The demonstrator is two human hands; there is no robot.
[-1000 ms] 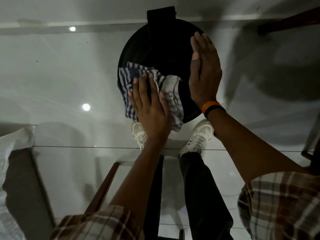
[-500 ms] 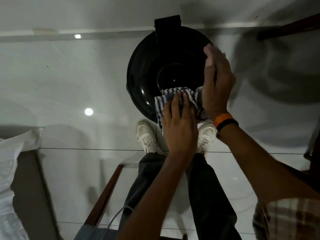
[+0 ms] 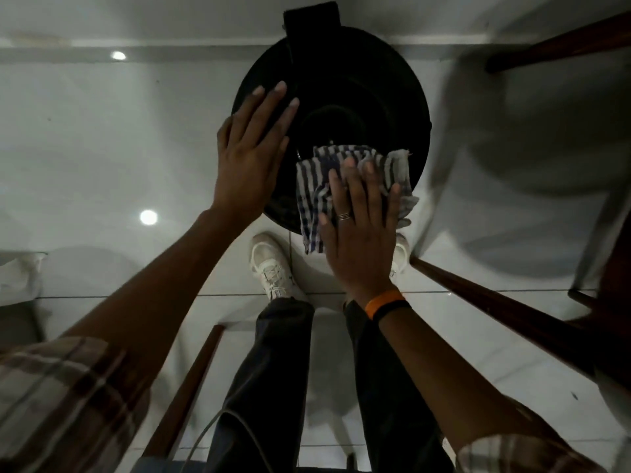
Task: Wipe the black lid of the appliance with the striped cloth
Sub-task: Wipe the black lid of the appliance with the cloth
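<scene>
The round black lid (image 3: pixel 375 97) of the appliance sits on a glass tabletop, with a black block (image 3: pixel 312 20) at its far edge. The blue-and-white striped cloth (image 3: pixel 314 179) lies on the lid's near side and hangs over its rim. My right hand (image 3: pixel 362 233), wearing a ring and an orange wristband, presses flat on the cloth. My left hand (image 3: pixel 249 155) rests flat on the lid's left edge, fingers apart, holding nothing.
Through the glass I see my white shoes (image 3: pixel 269 264) and dark trousers on the tiled floor. Wooden frame rails run under the glass at the right (image 3: pixel 495 302) and lower left (image 3: pixel 184 394). A white crumpled thing (image 3: pixel 17 274) lies at the left edge.
The cloth has passed from my left hand to my right hand. My left hand moved to the lid's left edge; my right hand left the lid's right side and now presses the cloth.
</scene>
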